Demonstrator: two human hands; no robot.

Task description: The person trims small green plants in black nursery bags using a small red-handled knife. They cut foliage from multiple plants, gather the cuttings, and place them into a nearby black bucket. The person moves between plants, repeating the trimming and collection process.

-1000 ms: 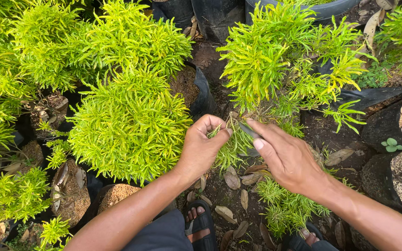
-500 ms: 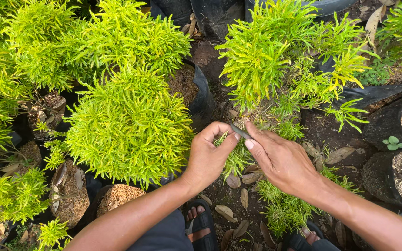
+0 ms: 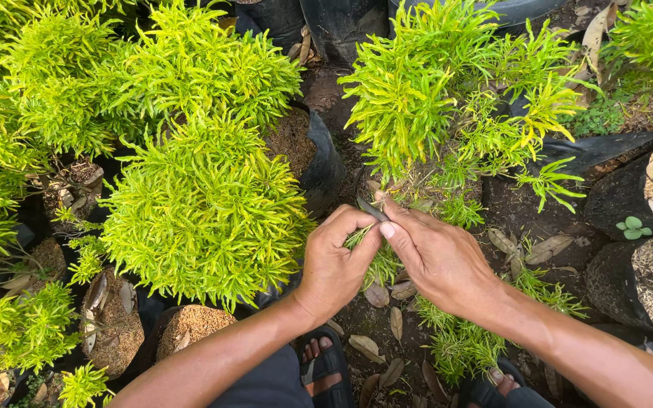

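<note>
My left hand (image 3: 335,264) and my right hand (image 3: 441,258) meet at the fingertips over the soil between potted plants. Both pinch a small green sprig (image 3: 381,266), whose thin leaves hang below the fingers. A short dark narrow piece (image 3: 370,208) sticks up from between the fingertips; I cannot tell whether it is a stem or a blade. The hands sit at the foot of a bushy yellow-green plant (image 3: 447,91) and right of another bushy plant (image 3: 205,204).
Several yellow-green shrubs in black grow bags (image 3: 320,155) crowd the left and top. Bags of husk-covered soil (image 3: 644,283) stand at the right. Dry brown leaves (image 3: 398,325) lie on the dark ground. My sandalled feet (image 3: 325,364) are below the hands.
Both hands have closed in on each other and the left fingers have curled tighter around the sprig. The dark piece now stands between the touching fingertips.
</note>
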